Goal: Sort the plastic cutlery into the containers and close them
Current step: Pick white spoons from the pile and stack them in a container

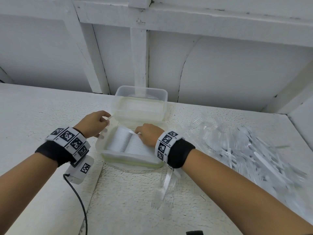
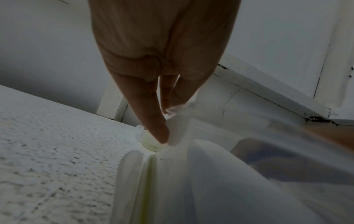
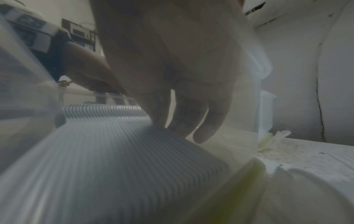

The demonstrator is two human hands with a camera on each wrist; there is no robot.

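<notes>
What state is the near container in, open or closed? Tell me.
Open. The near container has no lid on it, and the right hand reaches inside onto the stacked white cutlery.

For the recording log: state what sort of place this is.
Probably a makeshift sorting bench in a plain workroom, not a kitchen. The rough white-painted tabletop butts against a white boarded wall with cracked paint, and a loose heap of clear plastic cutlery lies beside translucent lidded containers.
</notes>
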